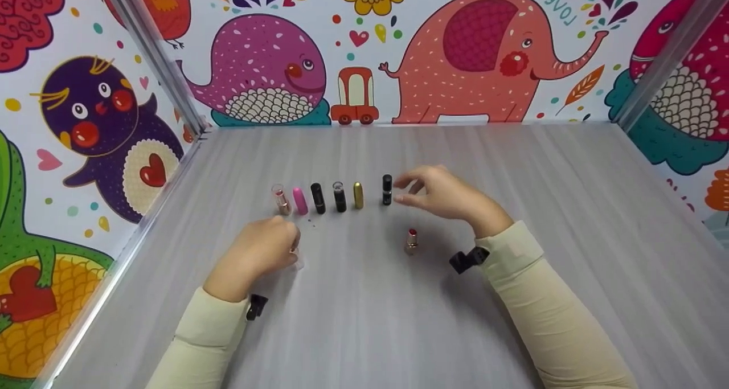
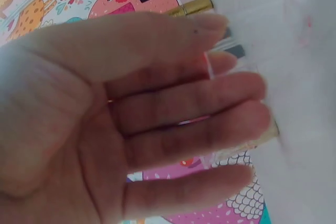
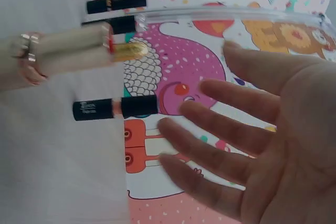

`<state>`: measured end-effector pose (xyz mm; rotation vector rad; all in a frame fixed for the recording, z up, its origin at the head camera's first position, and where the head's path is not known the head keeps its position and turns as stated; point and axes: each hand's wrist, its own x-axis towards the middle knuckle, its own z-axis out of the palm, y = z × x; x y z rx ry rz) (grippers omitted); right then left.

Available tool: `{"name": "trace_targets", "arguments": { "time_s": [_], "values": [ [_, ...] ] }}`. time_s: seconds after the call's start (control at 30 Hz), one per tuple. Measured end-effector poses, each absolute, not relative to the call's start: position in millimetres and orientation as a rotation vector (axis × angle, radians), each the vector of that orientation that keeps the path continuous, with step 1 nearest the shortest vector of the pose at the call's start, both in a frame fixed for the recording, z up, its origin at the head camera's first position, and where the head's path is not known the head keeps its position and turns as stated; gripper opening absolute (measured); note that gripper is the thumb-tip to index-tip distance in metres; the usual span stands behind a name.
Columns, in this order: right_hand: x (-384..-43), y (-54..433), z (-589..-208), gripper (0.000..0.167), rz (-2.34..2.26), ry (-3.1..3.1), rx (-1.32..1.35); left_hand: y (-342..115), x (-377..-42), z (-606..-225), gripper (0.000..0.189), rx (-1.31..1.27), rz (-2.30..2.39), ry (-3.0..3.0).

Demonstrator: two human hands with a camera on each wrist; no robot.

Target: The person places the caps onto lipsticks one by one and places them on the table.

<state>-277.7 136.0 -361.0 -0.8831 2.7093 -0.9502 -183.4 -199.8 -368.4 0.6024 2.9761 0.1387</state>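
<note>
In the head view my left hand (image 1: 259,255) is low at the left, fingers bent, thumb and fingertips about a clear plastic cap (image 1: 299,260). Its own fingers hide part of that cap. My right hand (image 1: 441,194) is spread beside a black lipstick tube (image 1: 387,190) that stands upright; in the right wrist view a gap shows between its fingertips and the tube. Nearer me, below the right hand, stands an uncapped lipstick (image 1: 412,242) with a red tip and a pale gold base.
Left of the black tube several lipsticks stand in a row: a gold tube (image 1: 358,195), black tubes (image 1: 318,199), a pink one (image 1: 300,200) and a clear-capped one (image 1: 281,200). Dark specks lie before the row. Cartoon-printed panels (image 1: 364,47) border the grey table (image 1: 353,315).
</note>
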Motion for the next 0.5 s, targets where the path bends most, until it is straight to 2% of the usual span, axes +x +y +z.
{"name": "trace_targets", "arguments": {
  "time_s": [0.5],
  "values": [
    [-246.2,135.5,-387.7,0.052,-0.718,2.765,-0.978,-190.1,-183.5,-379.4,0.012,0.763,0.204,3.027]
  ]
}}
